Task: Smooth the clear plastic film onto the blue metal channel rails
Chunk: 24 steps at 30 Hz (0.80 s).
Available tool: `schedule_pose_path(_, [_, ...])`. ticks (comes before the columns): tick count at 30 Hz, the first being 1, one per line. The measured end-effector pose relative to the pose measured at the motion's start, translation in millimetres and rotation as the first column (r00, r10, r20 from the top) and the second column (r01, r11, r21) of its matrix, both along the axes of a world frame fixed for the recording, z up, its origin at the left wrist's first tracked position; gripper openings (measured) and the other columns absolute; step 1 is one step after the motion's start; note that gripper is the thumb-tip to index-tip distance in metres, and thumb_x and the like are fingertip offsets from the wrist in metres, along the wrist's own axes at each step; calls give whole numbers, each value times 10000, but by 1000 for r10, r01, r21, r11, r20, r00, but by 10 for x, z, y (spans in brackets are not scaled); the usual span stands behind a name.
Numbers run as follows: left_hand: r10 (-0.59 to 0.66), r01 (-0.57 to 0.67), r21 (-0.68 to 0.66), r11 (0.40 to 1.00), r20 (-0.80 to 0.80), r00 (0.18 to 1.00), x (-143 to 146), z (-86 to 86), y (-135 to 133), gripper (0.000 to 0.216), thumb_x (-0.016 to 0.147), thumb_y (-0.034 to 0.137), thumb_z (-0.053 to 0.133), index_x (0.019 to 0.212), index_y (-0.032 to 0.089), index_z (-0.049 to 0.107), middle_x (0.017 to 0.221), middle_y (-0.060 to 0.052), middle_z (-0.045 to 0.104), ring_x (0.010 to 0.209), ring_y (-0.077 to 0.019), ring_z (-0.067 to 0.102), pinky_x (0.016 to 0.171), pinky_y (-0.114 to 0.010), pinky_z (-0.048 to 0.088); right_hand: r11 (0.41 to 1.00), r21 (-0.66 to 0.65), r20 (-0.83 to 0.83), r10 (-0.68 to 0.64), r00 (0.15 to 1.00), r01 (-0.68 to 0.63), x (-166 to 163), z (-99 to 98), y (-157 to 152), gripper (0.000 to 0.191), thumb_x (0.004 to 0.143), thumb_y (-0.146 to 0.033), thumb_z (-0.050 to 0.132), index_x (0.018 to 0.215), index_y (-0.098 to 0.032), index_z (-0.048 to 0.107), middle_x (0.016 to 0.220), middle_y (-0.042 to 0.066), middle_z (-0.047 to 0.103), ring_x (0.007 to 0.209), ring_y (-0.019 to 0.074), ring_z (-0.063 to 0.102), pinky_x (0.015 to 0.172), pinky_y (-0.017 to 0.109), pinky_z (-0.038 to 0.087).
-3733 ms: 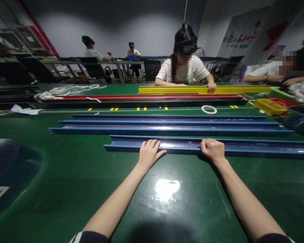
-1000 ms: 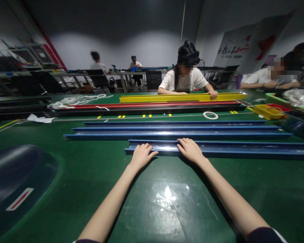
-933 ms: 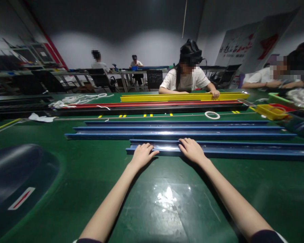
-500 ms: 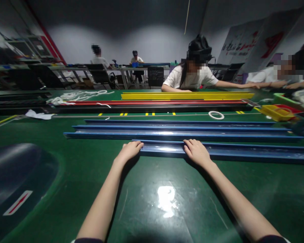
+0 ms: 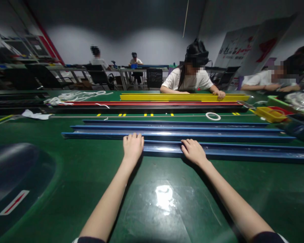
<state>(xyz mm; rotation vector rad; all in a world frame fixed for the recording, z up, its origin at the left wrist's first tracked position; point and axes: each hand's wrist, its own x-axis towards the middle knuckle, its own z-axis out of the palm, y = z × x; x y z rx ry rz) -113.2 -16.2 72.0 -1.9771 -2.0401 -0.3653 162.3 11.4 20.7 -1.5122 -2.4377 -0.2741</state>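
Nearest to me on the green tabletop lies a long blue channel, running off past the right side of the view. My left hand is over its left end, fingers together and bent over the far edge; the thumb is hidden. Farther right, my right hand is closed on the same channel, fingertips over its far edge and palm at the near side. Just beyond, several more blue channels lie roughly parallel. My left fingertips come up to the closest of these; whether they touch it, I cannot tell.
Across the table a co-worker has a hand on a yellow channel. Red channels, a white ring and white cord lie before them. Yellow trays stand right; a dark curved object is at left.
My left hand has turned to point forward and shifted over the channel's end. My right hand stays in place. The co-worker's outstretched hand has come back onto the yellow channel.
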Motion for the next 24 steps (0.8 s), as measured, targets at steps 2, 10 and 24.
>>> schedule_pose_path(2, [-147, 147, 4, 989, -2, 989, 243, -17, 15, 374, 909, 315, 278, 930, 162, 619, 969, -138, 615, 950, -270, 524, 852, -422, 316, 1000, -1, -7, -5, 1000, 5, -9, 8, -2, 373, 899, -310, 307, 1110, -144, 564, 968, 101, 631, 911, 213, 532, 794, 321, 348])
schedule_pose_path(10, [-385, 388, -7, 922, 110, 916, 1079, -412, 133, 376, 905, 348, 313, 1122, 156, 554, 1046, -127, 604, 972, -248, 515, 898, -411, 303, 994, -66, -27, 80, 996, -82, 56, 54, 36, 382, 909, -297, 308, 1160, -131, 544, 1068, 106, 627, 974, 198, 559, 850, 315, 396])
schedule_pose_path(24, [-367, 367, 8, 930, 29, 930, 1029, -471, 197, 398, 887, 366, 285, 918, 129, 604, 925, -146, 603, 914, -268, 516, 805, -400, 344, 999, 8, -121, -44, 992, 46, 698, 10, -83, 416, 921, -374, 296, 1137, -131, 554, 1113, 116, 610, 1048, 202, 541, 928, 341, 392])
